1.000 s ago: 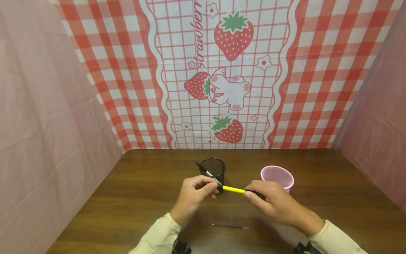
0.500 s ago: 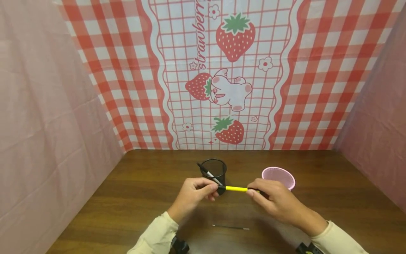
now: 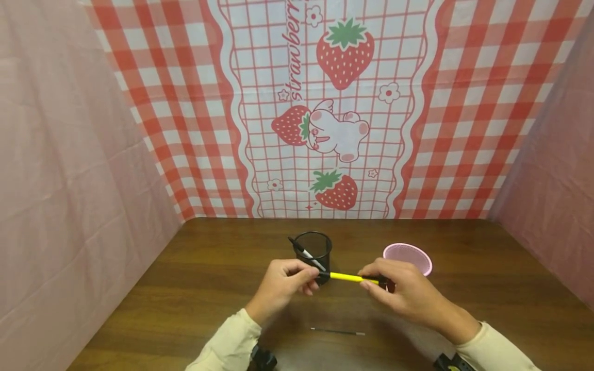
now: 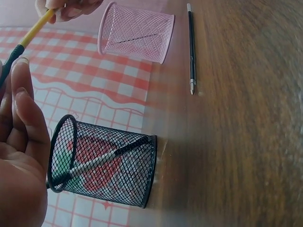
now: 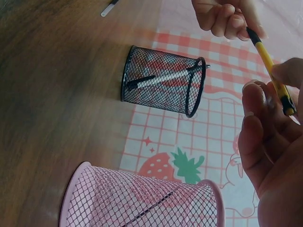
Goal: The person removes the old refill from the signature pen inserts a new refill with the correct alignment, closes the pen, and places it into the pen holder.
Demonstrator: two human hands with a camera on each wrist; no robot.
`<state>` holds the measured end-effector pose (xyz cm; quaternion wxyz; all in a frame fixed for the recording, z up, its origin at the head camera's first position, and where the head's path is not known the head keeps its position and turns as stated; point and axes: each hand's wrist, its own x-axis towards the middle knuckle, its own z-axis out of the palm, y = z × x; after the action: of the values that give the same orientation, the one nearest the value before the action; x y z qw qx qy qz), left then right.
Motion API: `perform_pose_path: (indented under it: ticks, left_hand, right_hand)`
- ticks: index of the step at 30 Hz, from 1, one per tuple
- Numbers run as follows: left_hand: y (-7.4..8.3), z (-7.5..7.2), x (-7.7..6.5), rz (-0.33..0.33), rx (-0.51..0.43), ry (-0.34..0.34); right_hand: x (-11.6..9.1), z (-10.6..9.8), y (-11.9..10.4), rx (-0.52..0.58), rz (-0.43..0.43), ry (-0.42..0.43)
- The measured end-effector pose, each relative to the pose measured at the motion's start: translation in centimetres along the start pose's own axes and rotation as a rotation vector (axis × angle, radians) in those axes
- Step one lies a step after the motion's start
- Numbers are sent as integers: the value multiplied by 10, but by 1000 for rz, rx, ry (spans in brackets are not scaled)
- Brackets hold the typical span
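A yellow pen [image 3: 345,277] with black ends is held level above the table. My left hand [image 3: 283,286] pinches its black left end between thumb and fingers. At the other end, my right hand [image 3: 410,293] holds it with thumb and forefinger; the right wrist view shows a pale pointed tip [image 5: 294,119] sticking out past the black part. Below the hands, a thin dark ink refill [image 3: 337,331] lies on the table. Just behind the left hand is a black mesh cup [image 4: 106,187], holding a black and white pen [image 3: 304,253] that leans to the left.
A pink mesh cup [image 4: 139,33] stands behind the right hand, partly hidden by it in the head view. A thin dark stick [image 5: 151,206] shows through its mesh. A checked strawberry cloth [image 3: 343,129] hangs at the wooden table's [image 3: 223,242] far edge.
The right hand's grip has loosened around the pen, and more of the pen's right end shows between thumb and forefinger. The left hand has kept its pinch.
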<state>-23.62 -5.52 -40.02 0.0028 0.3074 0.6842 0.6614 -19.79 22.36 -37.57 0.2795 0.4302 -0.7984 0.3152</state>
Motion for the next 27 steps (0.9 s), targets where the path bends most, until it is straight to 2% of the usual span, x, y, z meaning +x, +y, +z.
perform_pose_path:
  ticks: [5,11,18,27]
  left_hand:
    - [0,1,1,15,5,36]
    - [1,2,0,-8,-4,56]
    - [1,5,-1,44,13,80]
    - [-1,5,-1,57,33,88]
  right_hand:
    - [0,-1,0,-21,31,-7]
    - [-1,0,3,-61,-21,0]
    - [-1,3,7,-67,-65,14]
    - [-1,3,4,-81,-34,-25]
